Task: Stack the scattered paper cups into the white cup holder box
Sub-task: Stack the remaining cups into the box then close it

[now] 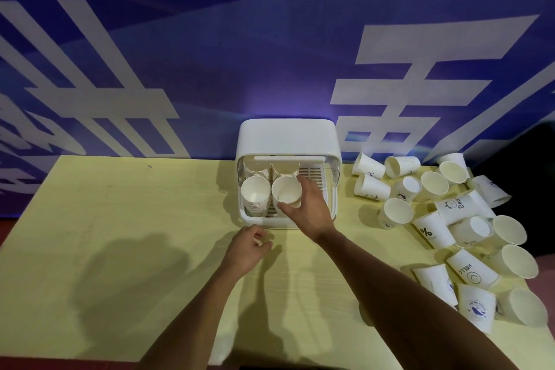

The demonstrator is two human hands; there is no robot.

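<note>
The white cup holder box (288, 138) stands open at the back of the yellow table, with stacks of paper cups inside. My right hand (309, 207) grips a paper cup (286, 192) at the top of the front middle stack, thumb on its near side and fingers on its far side. Another stack (255, 194) stands to its left, and two more stacks sit behind. My left hand (247, 246) hovers just in front of the box with loosely curled fingers and holds nothing.
Several loose paper cups (444, 219) lie scattered on the right side of the table (120, 219), most on their sides, reaching the right edge. A blue banner wall rises right behind the table. A grille shows in the box's right compartment (312, 174).
</note>
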